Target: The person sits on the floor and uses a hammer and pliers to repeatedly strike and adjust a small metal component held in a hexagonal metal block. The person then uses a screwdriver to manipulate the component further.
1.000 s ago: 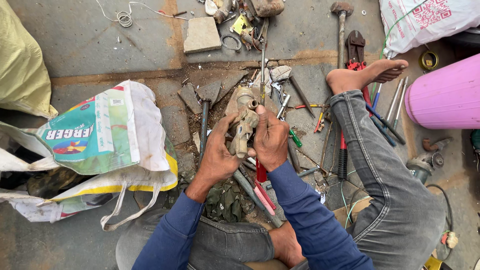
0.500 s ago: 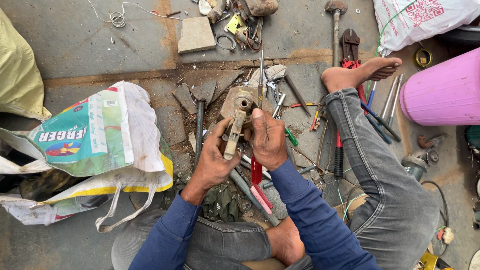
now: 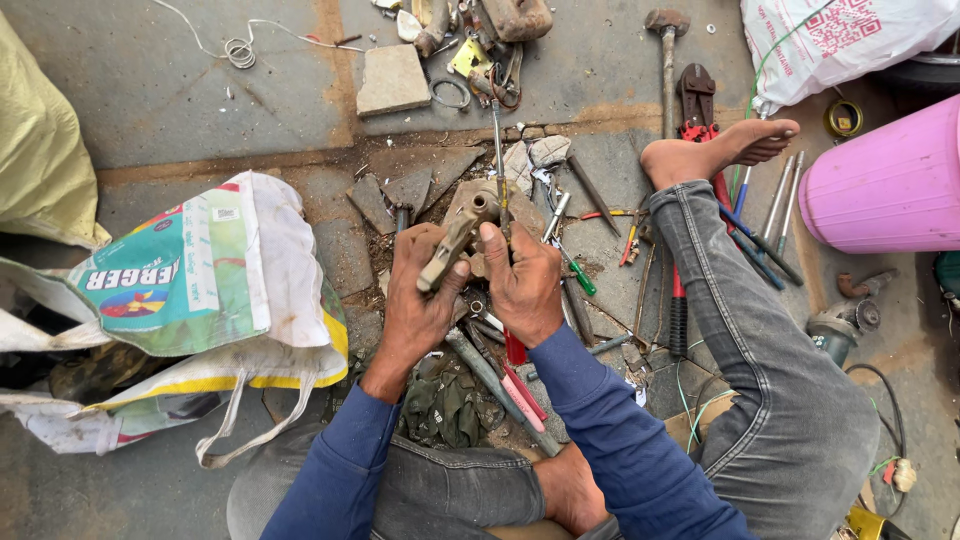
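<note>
Concrete floor (image 3: 180, 100) lies strewn with hand tools, a pink plastic tub (image 3: 890, 180) at one edge. Left hand (image 3: 420, 300) is wrapped firmly around a tan metal pipe fitting (image 3: 455, 245) held tilted above the tools; right hand (image 3: 525, 285) pinches its upper end.

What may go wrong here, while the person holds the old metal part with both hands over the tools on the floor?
1. The left hand and right hand are bare on the dirty metal fitting; a rough edge might cut them.
2. If the fitting slips, it may fall among the screwdrivers close beneath.
3. The bare foot rests beside the red bolt cutters and loose tools, so it could get hurt.
</note>
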